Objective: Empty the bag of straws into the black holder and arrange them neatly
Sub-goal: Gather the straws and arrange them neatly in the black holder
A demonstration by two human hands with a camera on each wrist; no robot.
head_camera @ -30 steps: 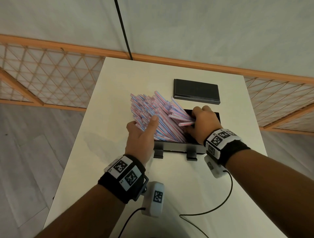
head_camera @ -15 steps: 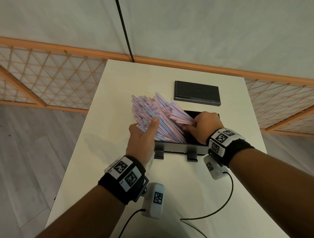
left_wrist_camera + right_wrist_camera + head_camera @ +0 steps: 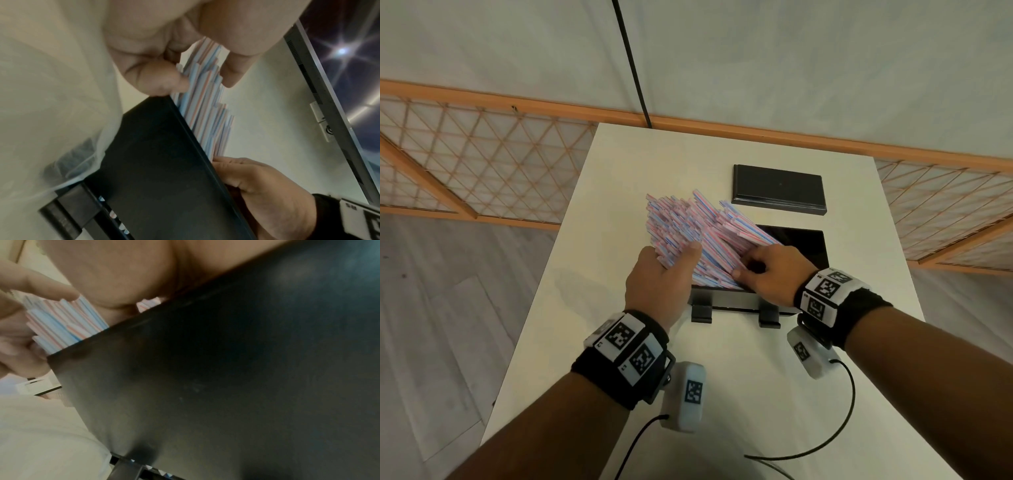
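Observation:
A thick bundle of pink-and-blue striped straws [image 3: 688,229] leans left out of the open black holder [image 3: 808,246], its lower ends inside. My left hand [image 3: 678,253] grips the bundle from the left, thumb on top and fingers underneath; the left wrist view shows thumb and finger around the straws [image 3: 205,113]. My right hand [image 3: 750,270] curls into the holder against the bundle's right side, with its thumb on the straws. The right wrist view shows mostly the holder's wall [image 3: 226,386], with straws [image 3: 68,324] above it.
The holder's flat black lid [image 3: 779,188] lies behind it on the white table [image 3: 739,377]. A clear, empty bag [image 3: 585,287] lies flat to the left of the holder. Two black cables trail over the near table. The table's edges drop to the floor on either side.
My right hand has moved left and down, from pinching a few loose straws to pressing against the whole bundle. My left hand keeps its hold.

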